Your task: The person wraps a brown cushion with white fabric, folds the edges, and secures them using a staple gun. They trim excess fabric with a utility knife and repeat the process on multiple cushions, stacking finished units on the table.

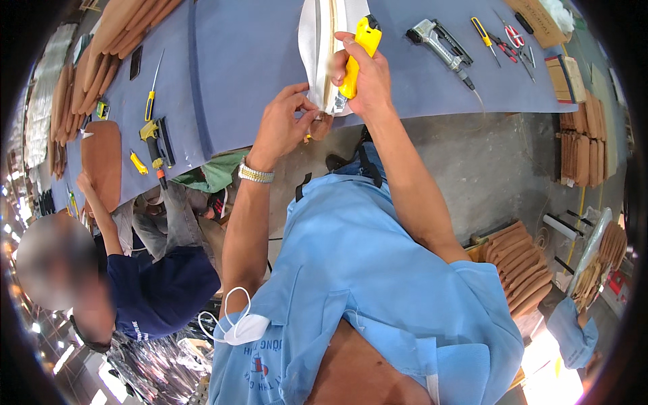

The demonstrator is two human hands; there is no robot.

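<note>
A yellow utility knife [361,57] sits in the grip of my right hand [370,79], its metal end angled down toward the near end of a long white padded piece [311,40]. A cream strip runs along the middle of that piece, which overhangs the table's front edge. My left hand [287,121] is closed in a pinch at the piece's near left corner, beside a small brown flap [320,127]. Whether the blade touches the material I cannot tell.
On the blue-covered table [250,61] lie a staple gun [439,44], a yellow screwdriver [480,30] and red-handled pliers [503,48]. Left, a co-worker [162,290] touches a brown padded panel [101,162]. Brown panels [516,266] are stacked at right.
</note>
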